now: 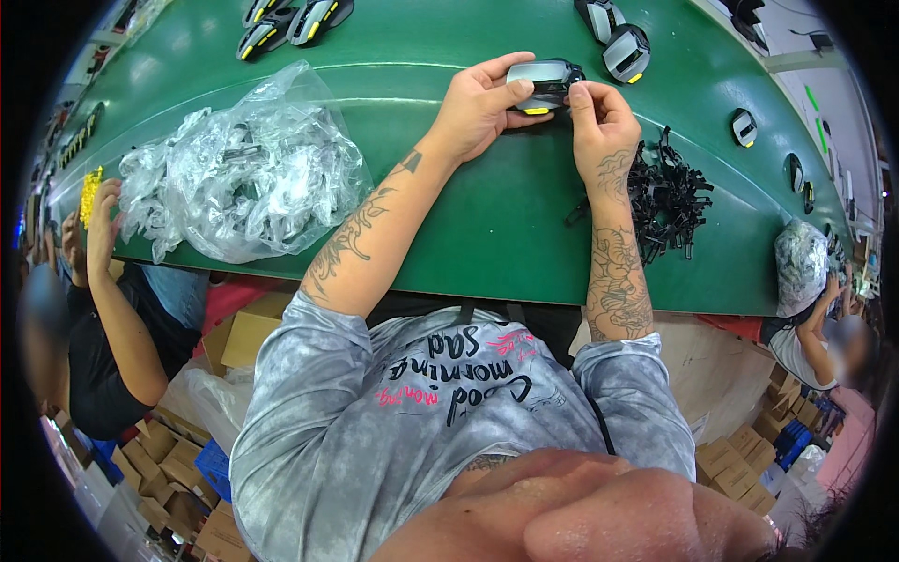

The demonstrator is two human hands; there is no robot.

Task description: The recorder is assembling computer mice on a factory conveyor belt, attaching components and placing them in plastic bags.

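My left hand [479,103] holds a silver-and-black plastic housing [546,73] with a yellow patch, thumb on top and fingers beneath. At the housing's right end, my right hand [604,117] is closed in a pinch. Whatever sits between its thumb and finger is too small to make out. Just beyond my right wrist lies a tangled pile of small black plastic parts [670,197]. Left of my left forearm rests a large clear plastic bag [267,169] full of transparent pieces.
Similar housings [626,53] lie at the far side of the green table [449,239], with more [295,23] at far left. Co-workers sit at both sides; the left one's hand [101,220] is beside yellow parts [91,194]. Another filled bag [801,267] stands right. Cardboard boxes [740,459] are below.
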